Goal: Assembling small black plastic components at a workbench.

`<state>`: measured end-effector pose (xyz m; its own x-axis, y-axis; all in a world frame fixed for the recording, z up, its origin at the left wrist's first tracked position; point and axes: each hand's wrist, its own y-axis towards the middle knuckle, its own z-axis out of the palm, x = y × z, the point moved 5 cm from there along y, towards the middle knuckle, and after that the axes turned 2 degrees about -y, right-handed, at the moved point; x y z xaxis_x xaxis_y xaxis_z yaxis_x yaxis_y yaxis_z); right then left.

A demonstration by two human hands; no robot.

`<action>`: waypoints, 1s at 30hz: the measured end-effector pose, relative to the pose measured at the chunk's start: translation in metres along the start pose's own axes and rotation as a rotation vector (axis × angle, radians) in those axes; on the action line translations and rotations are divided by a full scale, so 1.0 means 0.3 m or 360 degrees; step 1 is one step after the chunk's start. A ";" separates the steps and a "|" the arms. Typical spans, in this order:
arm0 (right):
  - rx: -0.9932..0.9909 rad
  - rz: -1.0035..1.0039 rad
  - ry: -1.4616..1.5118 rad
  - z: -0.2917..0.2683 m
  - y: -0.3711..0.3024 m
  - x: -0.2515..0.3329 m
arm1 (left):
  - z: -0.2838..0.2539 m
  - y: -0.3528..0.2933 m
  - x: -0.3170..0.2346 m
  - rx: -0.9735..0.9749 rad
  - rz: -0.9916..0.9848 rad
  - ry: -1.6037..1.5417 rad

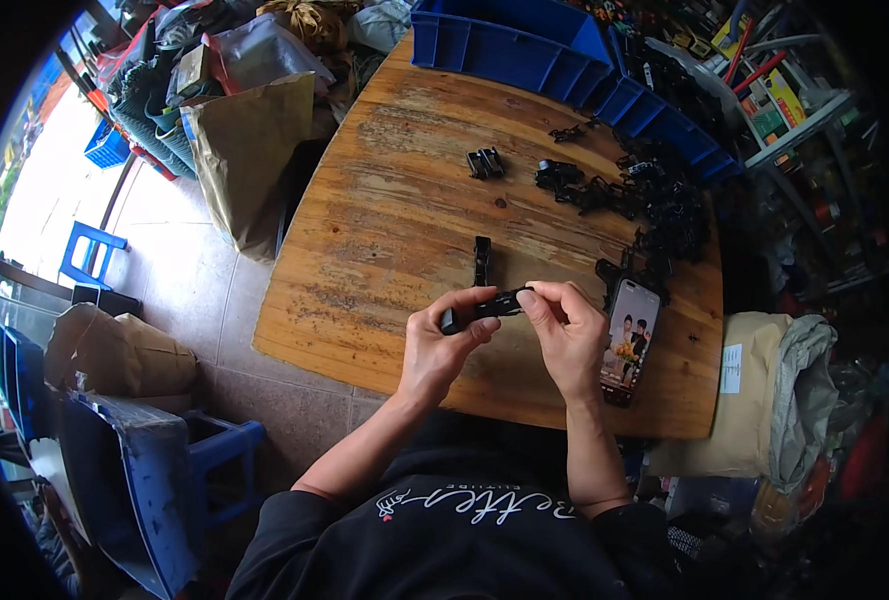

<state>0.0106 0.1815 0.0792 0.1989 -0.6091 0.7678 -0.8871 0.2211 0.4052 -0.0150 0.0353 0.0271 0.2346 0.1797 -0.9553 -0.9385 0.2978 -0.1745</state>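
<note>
Between both hands, above the near edge of the wooden table (384, 240), I hold a long black plastic part (499, 305). My left hand (439, 340) is closed around its thicker left end. The fingers of my right hand (567, 330) pinch its right end, the thumb on top. Just beyond my hands lies a similar narrow black piece (481, 260) on the tabletop. Farther off sit a pair of black pieces (485, 163) side by side. A tangled heap of small black parts (664, 200) spreads along the right side of the table.
A phone (628, 340) with a lit screen lies right of my right hand. Blue bins (509, 45) stand along the far edge. Paper sacks (749, 390) stand at the right, and a blue stool (219, 455) and a blue crate (129, 490) at the left.
</note>
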 end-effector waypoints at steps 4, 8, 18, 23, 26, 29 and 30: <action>0.0012 -0.0093 -0.0120 0.007 0.000 0.015 | 0.003 0.004 0.010 -0.0010 0.0082 -0.0068; 0.0223 -0.0007 -0.0077 0.020 0.011 -0.007 | -0.007 0.007 0.003 -0.0020 -0.0027 -0.0238; 0.0281 -0.0139 -0.1156 -0.081 0.488 -0.403 | -0.043 0.017 0.012 -0.0079 -0.0096 -0.0560; 0.0697 -0.0074 -0.0828 -0.008 0.492 -0.415 | -0.069 0.012 0.047 -0.0083 -0.0138 -0.0539; 0.0711 -0.0027 -0.0771 0.005 0.477 -0.410 | -0.076 0.021 0.051 -0.0092 -0.0136 -0.0661; 0.0702 -0.0050 -0.0813 -0.004 0.462 -0.401 | -0.070 0.022 0.046 -0.0063 -0.0175 -0.0691; 0.0661 -0.0086 -0.0861 -0.014 0.458 -0.387 | -0.066 0.023 0.043 -0.0062 -0.0176 -0.0693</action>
<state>-0.1325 0.2858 0.0479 0.1069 -0.9298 0.3521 -0.9895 -0.0649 0.1291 -0.0236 0.0211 0.0090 0.4107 0.5291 -0.7425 -0.9088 0.3034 -0.2864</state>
